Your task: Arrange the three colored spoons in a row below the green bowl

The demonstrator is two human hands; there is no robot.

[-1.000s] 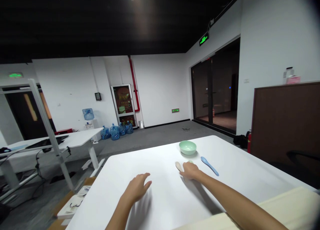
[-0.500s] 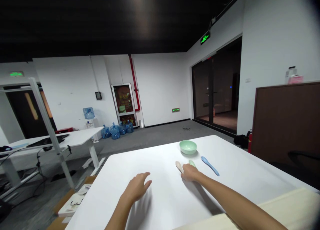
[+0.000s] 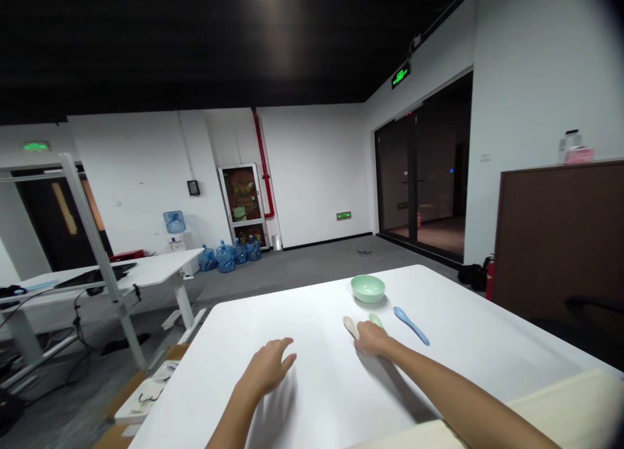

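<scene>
My right hand (image 3: pixel 372 339) is down at the white table (image 3: pixel 312 371), its fingers closed on the handle of a beige spoon (image 3: pixel 350 325). That spoon's bowl end points away from me, and most of its handle is covered by my fingers. Just beyond the hand, the end of a green spoon (image 3: pixel 376 320) shows; the rest is hidden. To the right lies a blue spoon (image 3: pixel 412 325), untouched. Behind the spoons stands a light green bowl (image 3: pixel 368 289). My left hand (image 3: pixel 267 366) hovers above the table's left part, fingers apart and holding nothing.
A cream cloth (image 3: pixel 565 410) lies along the table's near right edge. Beyond the table, blue water jugs (image 3: pixel 225 257) stand on the floor by the wall. A brown cabinet (image 3: pixel 560 241) is on the right, and another white desk (image 3: pixel 160 262) on the left.
The whole view has shifted very slightly. Both hands, the spoons and the bowl otherwise keep their places.
</scene>
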